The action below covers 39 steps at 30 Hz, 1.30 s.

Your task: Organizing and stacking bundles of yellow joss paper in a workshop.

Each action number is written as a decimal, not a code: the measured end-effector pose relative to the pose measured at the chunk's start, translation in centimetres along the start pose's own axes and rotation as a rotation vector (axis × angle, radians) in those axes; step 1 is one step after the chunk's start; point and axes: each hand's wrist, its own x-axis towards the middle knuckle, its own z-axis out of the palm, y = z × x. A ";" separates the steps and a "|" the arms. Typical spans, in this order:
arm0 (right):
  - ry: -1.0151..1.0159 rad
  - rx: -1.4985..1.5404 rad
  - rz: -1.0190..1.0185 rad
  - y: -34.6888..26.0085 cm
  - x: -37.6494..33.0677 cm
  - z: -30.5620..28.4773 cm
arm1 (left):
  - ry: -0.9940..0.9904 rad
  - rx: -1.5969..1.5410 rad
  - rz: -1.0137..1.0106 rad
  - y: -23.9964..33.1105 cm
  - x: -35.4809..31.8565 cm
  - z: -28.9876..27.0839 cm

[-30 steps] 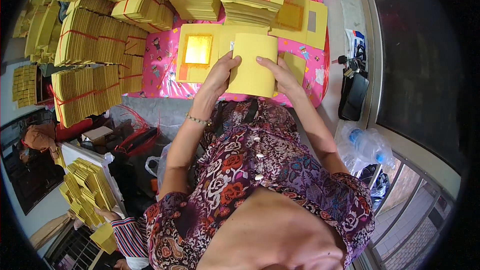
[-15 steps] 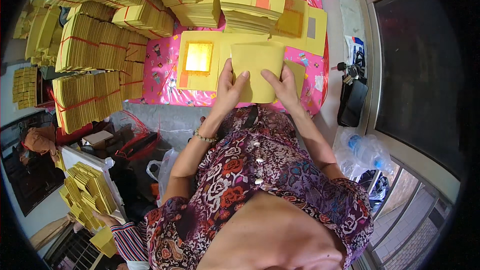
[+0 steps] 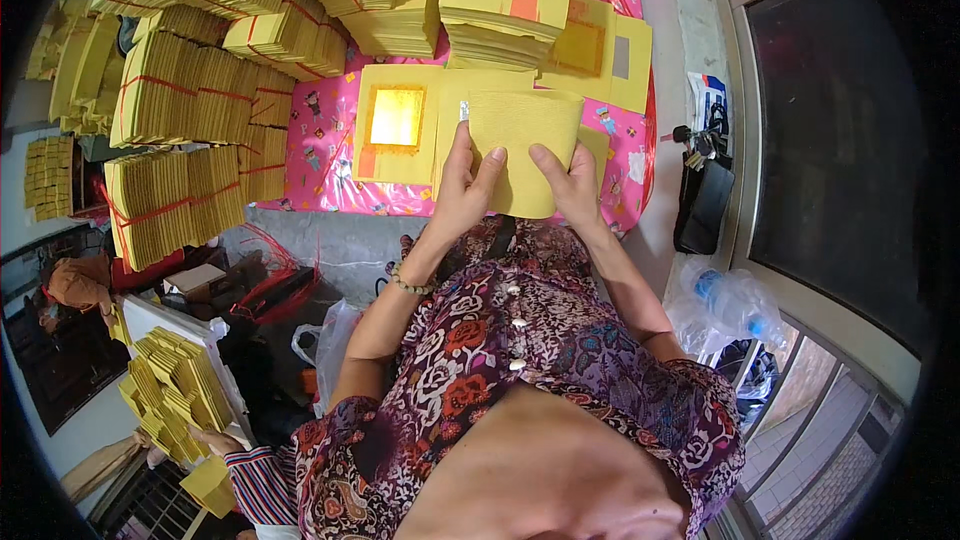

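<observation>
A yellow paper sheet (image 3: pixel 522 130), bent over into a loop or fold, is held up between my two hands in front of my body. My left hand (image 3: pixel 466 180) grips its left edge, thumb on the near face. On the opposite edge, my right hand (image 3: pixel 570 183) pinches it the same way, fingers hidden behind. A small silvery edge (image 3: pixel 463 111) shows beside my left fingertips. Behind the held sheet, on the pink table cover (image 3: pixel 325 145), lies a yellow sheet with a shiny gold square (image 3: pixel 396 116). More yellow paper peeks out by my right hand.
A tall stack of yellow sheets (image 3: pixel 510 25) stands behind. Bundles tied with red string (image 3: pixel 165 100) fill the far left. At the right are keys, a dark phone-like object (image 3: pixel 710 202) and a plastic bottle (image 3: pixel 712 285). Another person's hand (image 3: pixel 215 442) touches yellow papers at lower left.
The held yellow sheet has moved slightly right and toward me, and its upper part now bends over more. Both hands keep their grip. The silvery edge has come into view.
</observation>
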 end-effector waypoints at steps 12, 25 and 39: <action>0.045 0.136 0.250 -0.5 1.2 0.1 | -0.011 -0.131 -0.237 0.0 1.9 -0.8; 0.087 0.184 0.355 0.7 2.1 -0.3 | 0.034 -0.135 -0.351 -1.3 3.0 -0.5; 0.038 -0.025 0.028 -0.1 0.7 -0.7 | -0.003 0.032 0.080 -1.0 1.0 0.6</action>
